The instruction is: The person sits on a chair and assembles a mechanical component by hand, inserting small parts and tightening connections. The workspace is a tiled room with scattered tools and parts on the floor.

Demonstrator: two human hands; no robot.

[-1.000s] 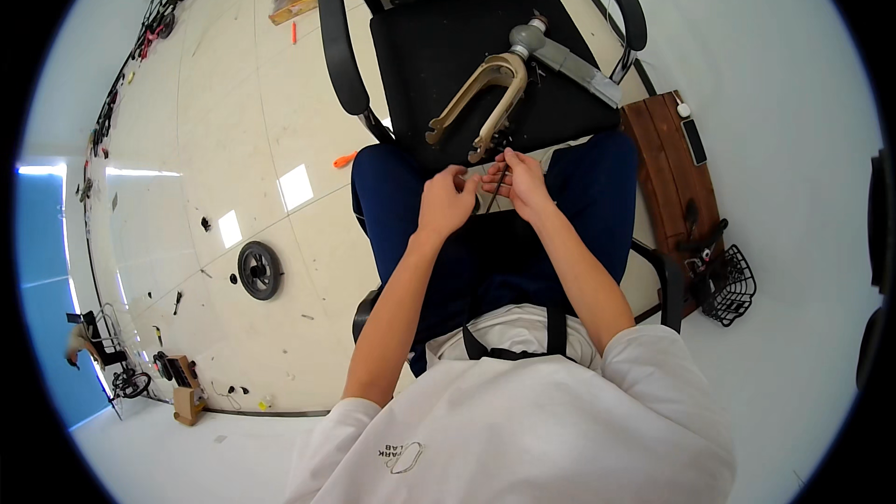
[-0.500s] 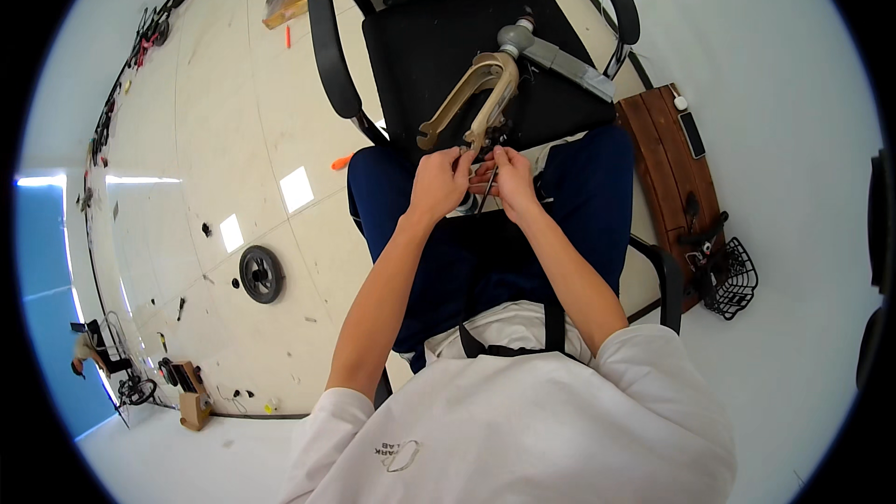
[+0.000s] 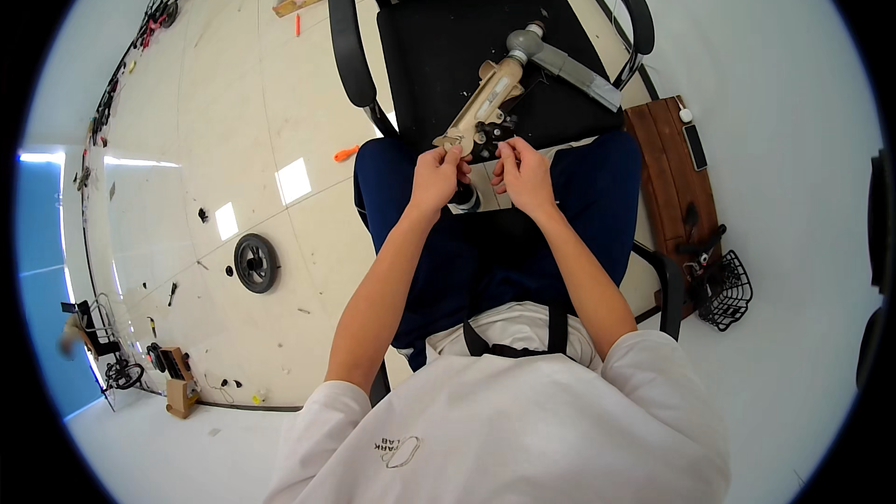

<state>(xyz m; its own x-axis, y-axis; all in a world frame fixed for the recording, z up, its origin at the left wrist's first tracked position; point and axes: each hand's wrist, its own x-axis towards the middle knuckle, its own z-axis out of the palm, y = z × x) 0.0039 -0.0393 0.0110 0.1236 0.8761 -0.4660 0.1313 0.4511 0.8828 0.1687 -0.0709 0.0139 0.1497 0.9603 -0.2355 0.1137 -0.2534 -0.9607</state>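
Mid-frame, your left hand [image 3: 435,179]'s grip is clamped on the tip of the beige metal fork [image 3: 481,105]; whether your curled right hand [image 3: 525,179] holds anything cannot be told. The fork shows edge-on over the black chair seat [image 3: 415,51], grey metal stem [image 3: 569,70] joined, compact black mechanism [image 3: 491,135]'s fastening unclear, round black wheel [image 3: 256,262] unmounted at frame left.

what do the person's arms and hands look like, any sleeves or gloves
The left hand and right hand are bare, without gloves. The forearms are uncovered too, with no watch, band or cable showing. The short, loose sleeves are white, like the shirt, which bears a small dark print.
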